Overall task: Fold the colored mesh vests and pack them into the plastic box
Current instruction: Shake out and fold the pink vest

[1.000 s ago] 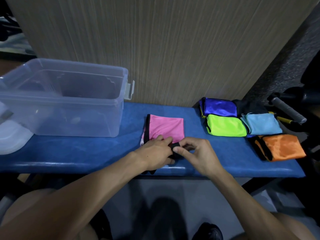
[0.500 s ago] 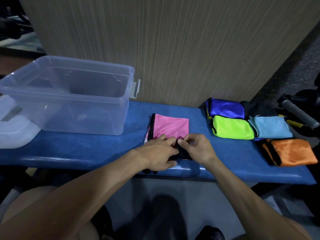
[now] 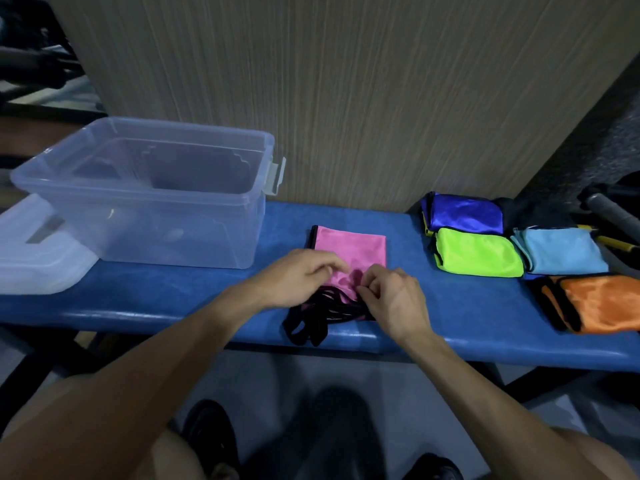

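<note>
Wood-grain wall panel behind, blue padded worktop (image 3: 173,299) up front, and both hands are right in the middle of it! The left hand (image 3: 298,278) has its fingers curled on the near end of the folded pink mesh vest (image 3: 349,251), and the right hand (image 3: 391,299), just beside it, pinches the same vest where its black trim straps (image 3: 311,323) bunch and spill toward the worktop's near edge. Off beyond the left hand sits the clear plastic box (image 3: 156,206), open, its pale lid (image 3: 34,258) alongside. Out past the right hand lie folded vests: royal blue (image 3: 464,214), lime green (image 3: 479,252), light blue (image 3: 561,251), orange (image 3: 599,303).
</note>
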The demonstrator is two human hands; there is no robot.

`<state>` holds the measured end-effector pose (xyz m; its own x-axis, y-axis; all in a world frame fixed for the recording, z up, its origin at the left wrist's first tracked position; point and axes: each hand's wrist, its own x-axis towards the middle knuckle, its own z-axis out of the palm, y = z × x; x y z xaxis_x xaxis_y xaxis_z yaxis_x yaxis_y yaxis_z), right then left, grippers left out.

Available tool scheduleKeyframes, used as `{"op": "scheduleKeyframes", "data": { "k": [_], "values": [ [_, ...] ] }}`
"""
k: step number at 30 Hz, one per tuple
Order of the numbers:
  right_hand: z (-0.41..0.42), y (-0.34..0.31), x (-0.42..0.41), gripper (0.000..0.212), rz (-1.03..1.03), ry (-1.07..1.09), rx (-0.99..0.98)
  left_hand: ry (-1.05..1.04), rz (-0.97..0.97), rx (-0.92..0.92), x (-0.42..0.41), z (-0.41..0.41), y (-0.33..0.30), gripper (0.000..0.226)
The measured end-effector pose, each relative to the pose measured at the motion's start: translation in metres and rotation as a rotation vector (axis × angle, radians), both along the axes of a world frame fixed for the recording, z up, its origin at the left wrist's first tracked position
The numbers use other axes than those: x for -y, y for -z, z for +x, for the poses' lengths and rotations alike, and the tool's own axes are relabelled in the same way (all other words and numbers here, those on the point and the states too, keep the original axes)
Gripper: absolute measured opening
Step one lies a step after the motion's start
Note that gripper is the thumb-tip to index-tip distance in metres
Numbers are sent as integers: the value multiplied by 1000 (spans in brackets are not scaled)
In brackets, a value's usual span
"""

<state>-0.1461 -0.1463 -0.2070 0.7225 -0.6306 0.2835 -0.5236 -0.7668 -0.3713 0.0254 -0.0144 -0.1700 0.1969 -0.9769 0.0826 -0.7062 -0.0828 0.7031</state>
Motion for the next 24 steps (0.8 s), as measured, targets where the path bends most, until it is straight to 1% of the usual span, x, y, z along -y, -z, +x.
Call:
{"op": "scheduleKeyframes", "data": {
  "k": [2, 3, 4, 5, 7, 8, 9, 10, 13, 17, 21, 24],
  "values": [
    [-2, 4, 2, 13, -29, 3, -3, -67, -134, -27, -10, 7, -11, 26],
    [-2, 6, 3, 13, -61, 1, -17, -78, -169, 5, -19, 10, -19, 20],
    [-3, 7, 3, 14, -98, -4, -27, -76, -148, 72, -30, 13, -25, 11],
    [-3, 7, 2, 16, -139, -17, -25, -41, -62, 150, -41, 15, -32, 6],
    [-5, 6, -1, 22, -234, -53, -16, -12, 275, 289, -63, 11, -34, 40],
    [-6, 3, -3, 27, -286, -71, -14, -32, 439, 355, -71, 6, -28, 54],
    [-8, 0, -6, 31, -327, -95, -21, -64, 525, 413, -78, -2, -20, 61],
    [-10, -2, -9, 34, -353, -123, -41, -116, 534, 451, -82, -10, -11, 64],
    [-15, -6, -15, 44, -375, -193, -152, -307, 372, 474, -82, -25, 1, 54],
    [-19, -4, -15, 67, -386, -262, -215, -382, 303, 492, -86, -41, 18, 52],
    [-19, 1, -15, 69, -424, -270, -191, -442, 207, 478, -83, -50, 31, 32],
    [-18, 6, -18, 67, -441, -245, -155, -434, 66, 397, -81, -53, 33, 22]
  ]
}}
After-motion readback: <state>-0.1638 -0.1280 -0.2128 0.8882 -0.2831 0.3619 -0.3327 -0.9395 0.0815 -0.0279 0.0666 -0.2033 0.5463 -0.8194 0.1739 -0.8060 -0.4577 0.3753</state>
